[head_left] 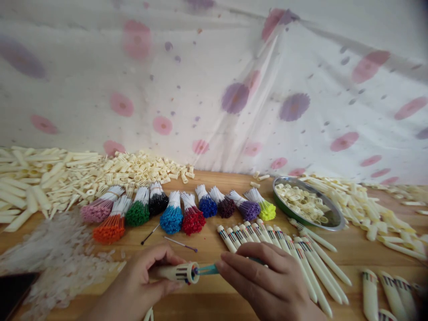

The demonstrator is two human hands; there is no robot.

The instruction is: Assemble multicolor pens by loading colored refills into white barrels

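Left hand (147, 272): thumb and fingers closed around a cream pen barrel (172, 272), held roughly level with its open end towards the right hand.
Right hand (267, 278): fingers pinched on blue tweezers (209, 269), their tips at the barrel's mouth; I can't tell whether they grip anything.
Barrel: smooth, round plastic with narrow slots near the open end, small coloured tips showing there, held above the near part of the table.
Refill bundles (193, 218): ten fanned sheaves, white stems and knobbly coloured ends, from pink and orange across to purple and yellow.
Loose refills (180, 244): two thin sticks, one black-ended, one purple-ended, just beyond the left hand.
Pens (326, 267): slim, tapering, glossy cream, laid side by side by the right hand.
Metal dish (337, 217): shiny rim, green outside, heaped with slotted cream pieces.
Left heaps: cream tubes (16, 191) and translucent, flaky-looking bits (67, 249).
Table (217, 178): warm, striped wood grain.
Backdrop: a creased white sheet (200, 67) with pink and purple flowers.
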